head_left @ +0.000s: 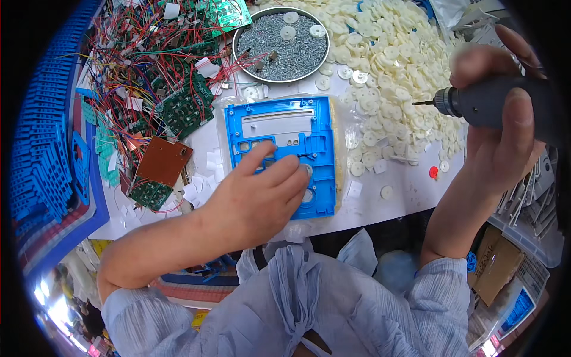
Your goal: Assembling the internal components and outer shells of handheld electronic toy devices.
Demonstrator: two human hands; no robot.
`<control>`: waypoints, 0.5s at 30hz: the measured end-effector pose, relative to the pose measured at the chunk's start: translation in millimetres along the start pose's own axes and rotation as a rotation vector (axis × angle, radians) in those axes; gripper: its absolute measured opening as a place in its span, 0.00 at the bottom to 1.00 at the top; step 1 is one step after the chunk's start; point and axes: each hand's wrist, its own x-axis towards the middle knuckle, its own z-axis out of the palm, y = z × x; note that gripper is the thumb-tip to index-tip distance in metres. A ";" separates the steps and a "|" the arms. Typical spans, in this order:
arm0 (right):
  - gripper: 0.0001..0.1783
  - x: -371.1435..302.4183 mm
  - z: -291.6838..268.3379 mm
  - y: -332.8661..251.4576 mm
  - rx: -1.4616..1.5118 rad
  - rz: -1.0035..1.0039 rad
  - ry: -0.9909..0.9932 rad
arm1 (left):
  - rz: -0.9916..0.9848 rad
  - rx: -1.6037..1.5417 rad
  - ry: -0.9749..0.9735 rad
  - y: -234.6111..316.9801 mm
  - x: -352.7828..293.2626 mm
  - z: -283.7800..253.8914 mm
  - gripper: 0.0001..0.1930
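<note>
A blue plastic housing (323, 172) lies open side up on the table in front of me, on a pale padded sheet. My left hand (262, 196) is over its middle, the fingertips bent down into it. Those fingers are closed beside a whitish disc (307, 169) in the housing; what they pinch, if anything, is hidden. Raised off the table at the right, my right hand (496, 131) grips a dark grey electric screwdriver (491, 104). The screwdriver's thin bit points left, apart from the housing.
A round metal tray (326, 56) of small screws stands behind the housing, with several discs on top. Cream plastic discs (392, 77) are heaped at the back right. Wired green circuit boards (187, 104) pile up at the left, beside stacked blue plastic parts (44, 160). A red piece (433, 172) lies near the right edge.
</note>
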 end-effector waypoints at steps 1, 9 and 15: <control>0.33 -0.7 0.1 0.2 0.002 -0.001 0.003 | 0.022 -0.034 -0.025 -5.8 2.3 -4.6 0.20; 0.33 -7.5 2.6 -2.9 0.035 0.013 0.053 | 0.000 -0.044 0.016 -1.1 -4.1 2.5 0.19; 0.33 -1.9 0.9 -4.8 0.025 -0.017 0.028 | 0.150 -0.098 0.028 -36.1 1.4 -4.5 0.19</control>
